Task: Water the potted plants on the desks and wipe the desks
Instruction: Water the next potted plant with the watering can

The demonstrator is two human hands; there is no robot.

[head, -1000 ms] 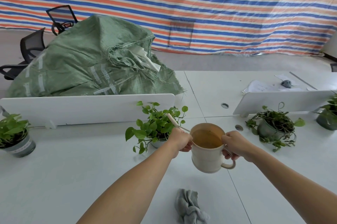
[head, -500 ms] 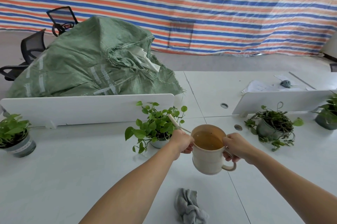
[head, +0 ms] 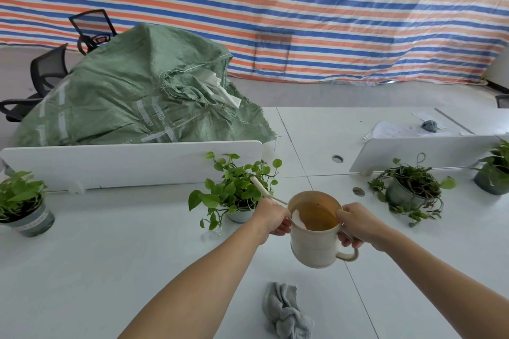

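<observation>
Right hand (head: 358, 224) grips the watering can (head: 316, 239) by its handle — left hand (head: 271, 217) holds its spout, near the plant (head: 234, 189).

A tarpaulin wall (head: 303, 2) striped orange, blue and white spans the back from 10 to 2 o'clock, brighter toward the right. Below it runs a strip of grey floor (head: 358, 94). At 10 o'clock two black mesh office chairs (head: 48, 71) stand behind a bulky green woven sack (head: 124, 101) heaped on the far desk. The white desks (head: 82, 261) carry a long divider panel (head: 129, 166) at 10 o'clock, a second panel (head: 429, 152) at 2 o'clock and a round cable hole (head: 337, 158) at 1 o'clock. The light is soft and even.
</observation>
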